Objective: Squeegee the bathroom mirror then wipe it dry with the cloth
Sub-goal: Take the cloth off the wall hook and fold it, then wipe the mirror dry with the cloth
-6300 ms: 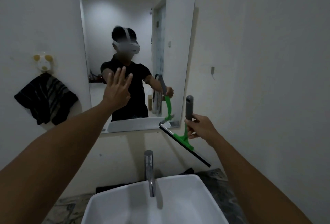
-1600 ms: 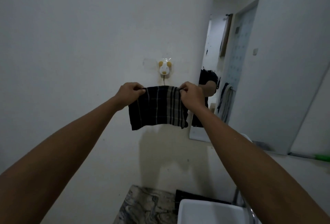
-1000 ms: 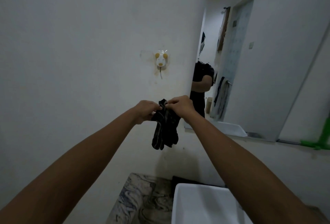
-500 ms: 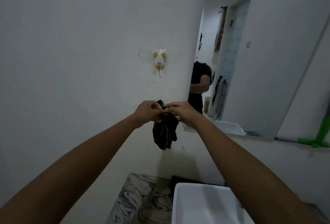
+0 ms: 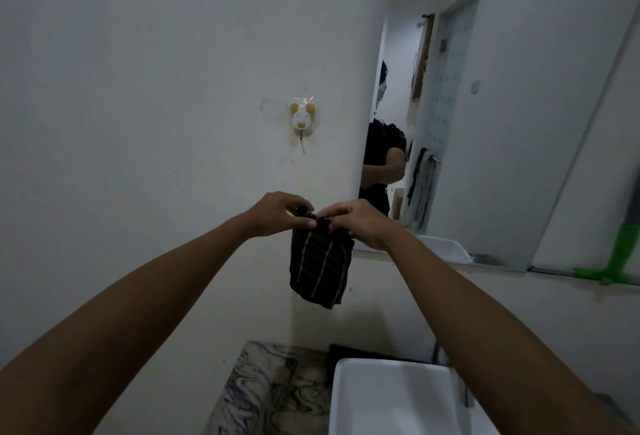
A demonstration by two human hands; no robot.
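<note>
Both arms are stretched out in front of the wall, and the cloth [image 5: 320, 266] is right there between them, a dark piece with pale stripes, folded over and hanging down in a narrow bundle. The left hand [image 5: 278, 214] pinches its top edge from one side, fingers curled tight onto the fabric, and the right hand [image 5: 360, 223] grips the same top edge from the other, the two sets of fingertips almost meeting over the bunched hem. The cloth hangs free in the air, clear of the wall, above the marbled counter [image 5: 273, 389] and the white sink [image 5: 391, 396] at the bottom. Up on the wall sits a small white hook [image 5: 302, 117] with yellow ears, bare. Off to the right the mirror [image 5: 502, 123] runs at a slant, and in it a dark-shirted torso and an arm show in reflection. At the far right edge, the green squeegee [image 5: 620, 261] leans upright against the wall, its blade end down just below the mirror's lower edge, well apart from both hands.
</note>
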